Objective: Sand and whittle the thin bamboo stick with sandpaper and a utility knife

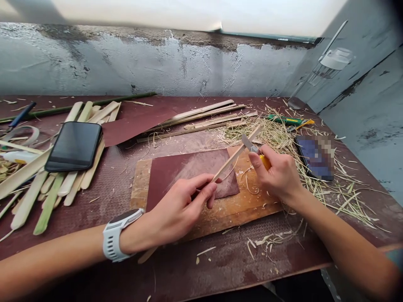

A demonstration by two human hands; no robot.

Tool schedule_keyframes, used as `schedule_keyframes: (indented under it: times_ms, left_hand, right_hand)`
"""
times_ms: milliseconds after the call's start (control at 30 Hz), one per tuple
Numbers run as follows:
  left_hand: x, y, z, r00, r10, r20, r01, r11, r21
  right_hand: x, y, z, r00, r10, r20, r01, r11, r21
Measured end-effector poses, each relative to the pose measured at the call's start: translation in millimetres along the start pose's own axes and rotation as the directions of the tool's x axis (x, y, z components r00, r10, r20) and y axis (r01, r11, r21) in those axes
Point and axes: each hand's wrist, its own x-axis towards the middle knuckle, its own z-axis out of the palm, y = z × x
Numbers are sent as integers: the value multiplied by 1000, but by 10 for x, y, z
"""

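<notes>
Bamboo strip (234, 157) slants from our left hand (179, 209), pinching its lower end at frame centre, up-right past our right hand (278, 176), whose closed grip presses the knife (252, 147) against its upper stretch.

left hand (179, 205) pinching (watch on wrist), right hand (278, 174) fisted

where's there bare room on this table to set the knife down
Bare table lies along the near edge, below the wooden board, and between the black phone and the board. Crowded: bamboo strips at left, shavings and another phone at right.
</notes>
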Motion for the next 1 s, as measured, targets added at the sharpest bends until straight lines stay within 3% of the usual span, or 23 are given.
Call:
schedule_keyframes:
  times_ms: [167, 367, 600, 733, 900, 1000]
  left_hand:
    - [5, -5, -8, 999, 36, -21, -35, 999, 41]
    - [44, -10, -12, 994, 101, -33, -99, 993, 72]
    - [54, -37, -30, 997, 70, -23, -69, 997, 29]
    - [59, -22, -42, 999, 22, -24, -22, 999, -33]
    - [59, 14, -51, 995, -91, 38, 96, 980, -174]
    - [58, 25, -47, 990, -124, 71, 136, 970, -203]
  right_hand:
    - [-44, -101, 22, 980, -161, 116, 157, 987, 46]
    - [-26, -107, 20, 977, -210, 43, 213, 974, -71]
    - [-19, -108, 43, 977, -212, 1, 211, 968, -135]
    - [-10, -70, 66, 983, -181, 20, 182, 974, -134]
    - [66, 165, 18, 998, 57, -26, -61, 985, -161]
    - [67, 186, -5, 995, 100, 1, -99, 985, -144]
